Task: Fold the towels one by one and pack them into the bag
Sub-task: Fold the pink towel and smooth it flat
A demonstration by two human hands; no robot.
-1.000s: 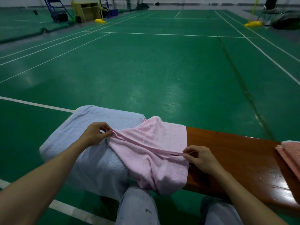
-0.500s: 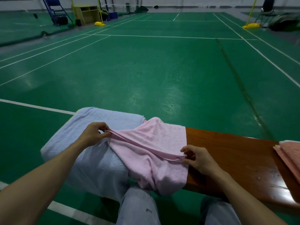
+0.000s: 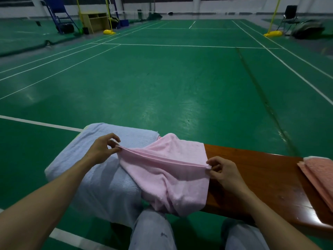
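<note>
The pink towel lies across the bench and blue towel, its taut edge running left-right between the left hand and right hand, each pinching one end.

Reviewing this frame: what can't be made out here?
Head view only.
Bag: nowhere in view.
Orange towels: cut off by the right edge; number unclear.
Bench: left end hidden under the blue towel.
Pink towel: layers along the held edge too bunched to count.
Dark heap far right: blurred.
</note>
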